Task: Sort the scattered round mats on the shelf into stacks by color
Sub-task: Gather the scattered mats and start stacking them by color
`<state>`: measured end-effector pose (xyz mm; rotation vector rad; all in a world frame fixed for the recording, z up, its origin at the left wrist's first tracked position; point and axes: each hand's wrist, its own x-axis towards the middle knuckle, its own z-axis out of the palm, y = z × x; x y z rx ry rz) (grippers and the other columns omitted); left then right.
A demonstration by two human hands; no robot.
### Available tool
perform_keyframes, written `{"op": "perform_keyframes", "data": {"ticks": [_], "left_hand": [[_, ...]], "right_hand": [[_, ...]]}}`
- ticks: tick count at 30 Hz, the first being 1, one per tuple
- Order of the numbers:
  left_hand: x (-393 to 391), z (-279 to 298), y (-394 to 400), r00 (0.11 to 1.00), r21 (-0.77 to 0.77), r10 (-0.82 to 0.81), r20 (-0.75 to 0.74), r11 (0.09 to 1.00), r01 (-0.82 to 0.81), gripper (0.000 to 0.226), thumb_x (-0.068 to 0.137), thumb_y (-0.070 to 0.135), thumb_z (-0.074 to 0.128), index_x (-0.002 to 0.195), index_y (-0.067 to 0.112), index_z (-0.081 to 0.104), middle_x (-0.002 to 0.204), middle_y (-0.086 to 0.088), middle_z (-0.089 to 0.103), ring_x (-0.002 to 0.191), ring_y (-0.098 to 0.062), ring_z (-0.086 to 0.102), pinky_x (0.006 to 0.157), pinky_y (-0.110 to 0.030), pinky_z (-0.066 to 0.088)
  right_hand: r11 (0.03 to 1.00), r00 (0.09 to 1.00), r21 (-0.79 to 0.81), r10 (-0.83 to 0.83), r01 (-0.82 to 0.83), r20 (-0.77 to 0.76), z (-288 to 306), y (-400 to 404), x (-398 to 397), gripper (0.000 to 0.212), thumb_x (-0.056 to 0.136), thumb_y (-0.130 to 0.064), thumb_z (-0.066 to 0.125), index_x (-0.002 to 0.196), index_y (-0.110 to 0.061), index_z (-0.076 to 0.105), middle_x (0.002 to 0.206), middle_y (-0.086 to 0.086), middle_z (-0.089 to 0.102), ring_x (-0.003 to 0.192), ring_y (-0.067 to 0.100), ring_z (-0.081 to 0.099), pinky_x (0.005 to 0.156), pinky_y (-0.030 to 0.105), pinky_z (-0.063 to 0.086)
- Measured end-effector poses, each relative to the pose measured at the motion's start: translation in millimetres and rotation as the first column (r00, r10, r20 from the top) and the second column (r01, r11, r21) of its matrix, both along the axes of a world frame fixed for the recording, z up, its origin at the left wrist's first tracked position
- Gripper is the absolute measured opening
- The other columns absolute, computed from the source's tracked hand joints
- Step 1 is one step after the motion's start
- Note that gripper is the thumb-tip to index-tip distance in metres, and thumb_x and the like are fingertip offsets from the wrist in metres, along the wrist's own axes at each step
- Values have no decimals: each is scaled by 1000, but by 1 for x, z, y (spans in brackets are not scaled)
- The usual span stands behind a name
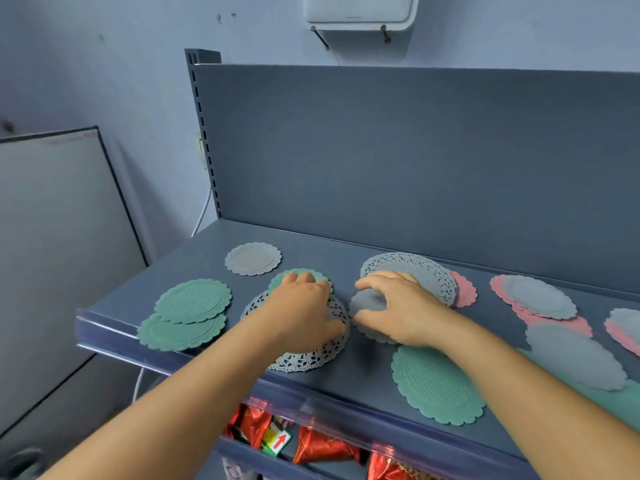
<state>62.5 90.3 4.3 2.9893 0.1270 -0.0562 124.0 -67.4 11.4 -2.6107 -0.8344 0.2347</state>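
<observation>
Round scalloped mats in green, grey and pink lie scattered on a blue-grey shelf. My left hand rests on a green mat that overlaps a grey lace mat. My right hand presses fingers onto a small grey mat, in front of a large grey lace mat lying over a pink one. Two green mats overlap at the left edge. A lone grey mat lies behind them. Another green mat sits under my right forearm.
At the right, grey mats lie on pink ones and a grey mat covers a green one. The shelf's back panel rises behind. Red foil packets fill the shelf below. A white board stands left.
</observation>
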Motion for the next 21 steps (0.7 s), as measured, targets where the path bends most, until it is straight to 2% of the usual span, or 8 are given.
{"op": "perform_keyframes", "data": {"ticks": [2,6,9,12,16,17,19,21], "left_hand": [[-22,-5,6,997,26,78,1,997,-78,62,86,56,48,131,14,48,133,-9,46,124,-30,38,106,-39,36],[-53,-13,10,977,20,214,-6,977,-214,64,86,64,42,131,18,46,132,-9,47,122,-30,41,103,-39,38],[-65,-14,9,960,-28,279,14,960,-278,68,85,66,42,138,23,41,134,-9,45,126,-30,39,106,-37,34],[-67,-12,8,956,-54,291,29,956,-289,68,85,63,47,139,20,42,133,-9,50,126,-28,39,105,-35,31],[-61,-14,10,944,-135,326,50,939,-317,74,78,60,59,138,19,44,128,-8,55,124,-27,41,104,-35,30],[-59,-17,12,940,-151,335,55,934,-324,76,76,61,60,138,21,44,127,-7,56,123,-28,41,104,-36,31],[-57,-19,16,937,-166,345,54,928,-333,79,73,63,60,140,24,42,127,-6,55,124,-29,39,105,-38,31],[-55,-18,18,945,-155,326,40,936,-316,77,77,61,59,144,30,36,135,-6,47,127,-32,33,107,-39,30]], "right_hand": [[998,998,-19,64,-64,-13,0,10,-15,56,85,-43,60,137,-30,44,146,-10,39,137,14,26,111,30,25],[977,993,-181,119,-116,7,-5,25,-34,63,88,-50,52,142,-22,38,148,-3,39,139,22,24,114,35,26],[974,997,-217,71,-69,2,-9,32,-42,67,87,-54,50,142,-17,37,148,1,39,140,26,23,114,39,27],[974,1000,-228,1,-2,-3,-10,38,-46,69,86,-53,52,141,-14,36,145,6,41,138,29,24,111,39,31],[988,994,-119,-107,103,-29,-5,47,-49,67,81,-41,64,137,-12,40,137,10,49,131,30,36,101,35,36],[986,988,-90,-147,143,-44,-5,49,-48,65,80,-35,66,135,-11,42,134,11,52,127,30,43,97,33,39],[971,966,-14,-240,240,-100,-7,51,-44,51,76,-24,68,121,-8,52,113,12,61,104,30,57,74,29,45],[945,942,98,-294,312,-163,-10,51,-38,18,74,-13,65,89,-9,55,83,7,57,75,27,55,55,26,38]]}}
